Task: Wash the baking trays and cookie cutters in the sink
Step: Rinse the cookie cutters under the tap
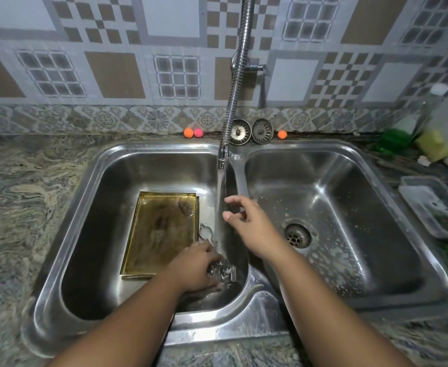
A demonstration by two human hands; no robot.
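A gold-coloured baking tray [162,229] with brown residue lies flat in the left basin of the steel double sink [240,181]. My left hand [195,268] is low in that basin, shut on a metal cookie cutter [224,271] held under the running water. Another cutter [205,231] lies beside the tray's right edge. My right hand [246,221] hovers over the divider with fingers spread, touching the water stream and holding nothing. The flexible faucet [224,144] pours into the left basin.
The right basin is wet, with its drain [297,235] uncovered. Two sink strainers [252,131] and small coloured balls [193,132] sit on the back ledge. A grey tray [434,207] rests on the right counter, with green scrubbers [390,141] and a yellow sponge [433,144] behind it.
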